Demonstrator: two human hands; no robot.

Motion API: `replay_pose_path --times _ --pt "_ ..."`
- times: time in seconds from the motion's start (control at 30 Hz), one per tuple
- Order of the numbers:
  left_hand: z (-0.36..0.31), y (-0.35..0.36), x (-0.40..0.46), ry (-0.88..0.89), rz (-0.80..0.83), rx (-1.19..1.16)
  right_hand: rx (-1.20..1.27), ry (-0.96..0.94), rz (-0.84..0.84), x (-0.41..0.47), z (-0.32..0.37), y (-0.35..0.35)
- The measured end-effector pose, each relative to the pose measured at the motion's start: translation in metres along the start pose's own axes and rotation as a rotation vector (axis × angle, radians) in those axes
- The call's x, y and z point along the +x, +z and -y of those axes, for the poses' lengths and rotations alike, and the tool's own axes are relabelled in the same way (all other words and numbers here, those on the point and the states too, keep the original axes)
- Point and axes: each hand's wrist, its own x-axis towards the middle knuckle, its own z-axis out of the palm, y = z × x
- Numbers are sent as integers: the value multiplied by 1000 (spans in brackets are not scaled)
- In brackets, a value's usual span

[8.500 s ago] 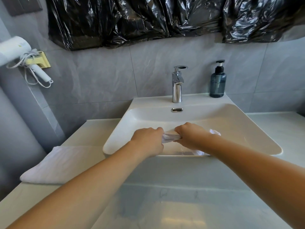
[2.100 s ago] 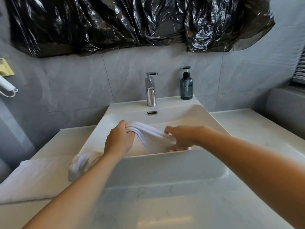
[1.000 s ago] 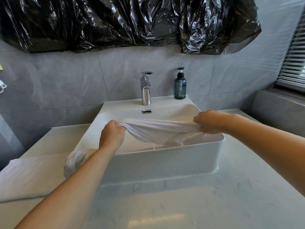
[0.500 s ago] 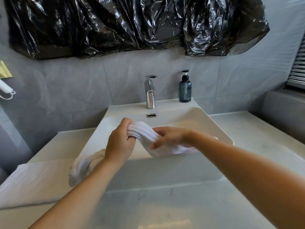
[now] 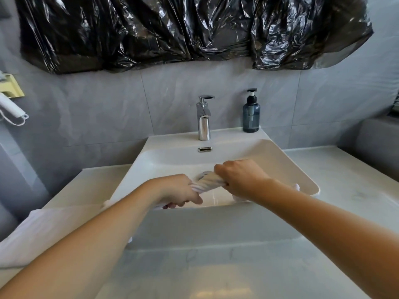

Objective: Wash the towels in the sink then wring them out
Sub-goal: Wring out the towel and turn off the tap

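A wet white towel [image 5: 208, 183] is twisted into a tight rope over the white sink [image 5: 287, 160]. My left hand [image 5: 177, 190] grips its left end and my right hand [image 5: 241, 180] grips its right end, both fists close together above the basin. A thin stream of water runs from the twist down into the basin. A little of the towel's end shows behind my right wrist. A second white towel [image 5: 43, 229] lies folded on the counter at the left.
A chrome faucet [image 5: 203, 119] stands at the back of the sink, with a dark blue soap dispenser [image 5: 251, 114] to its right. Pale stone counter [image 5: 345, 186] surrounds the sink. Black plastic sheeting [image 5: 183, 29] hangs on the wall above. A white hair dryer [image 5: 10, 106] hangs at the left.
The towel was stretched and folded between my hands; now both hands have lowered into the basin, closed together and twisted it tight, and water runs out.
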Motion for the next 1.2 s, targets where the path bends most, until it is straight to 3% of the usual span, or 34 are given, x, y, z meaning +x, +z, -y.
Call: replay_pose_path --times 0.03,0.1,0.2,0.3,0.37,0.57,0.63,0.7,0.77,0.83,0.93,1.1,1.2 --pt "1 0 1 46 -7 -74 44 -2 24 -1 -2 -3" --pt "5 -2 1 143 -204 -24 338 58 223 1 -7 -9" --pt "13 -3 -1 284 -650 431 964 284 547 9 -15 -16" --pt "23 -3 -2 522 -929 679 916 160 571 25 -21 -18" --pt "28 -4 0 640 -1000 747 946 92 600 34 -15 -13" --pt "33 -13 2 756 -1132 907 1508 -55 750 40 3 13" --pt "36 -13 4 794 -1097 966 1522 -48 827 39 6 15" --pt "41 -13 9 757 -1034 1000 1373 11 789 37 12 17" --pt "38 -14 8 630 -940 1006 1125 110 637 37 20 16" --pt "28 -18 6 376 -734 981 898 187 451 36 28 14" --pt "13 -19 10 74 -315 676 587 123 230 35 39 15" --pt "13 -14 17 -135 179 -2 299 9 150 34 44 16" --pt "22 -14 21 -259 401 -279 267 -7 119 36 40 17"
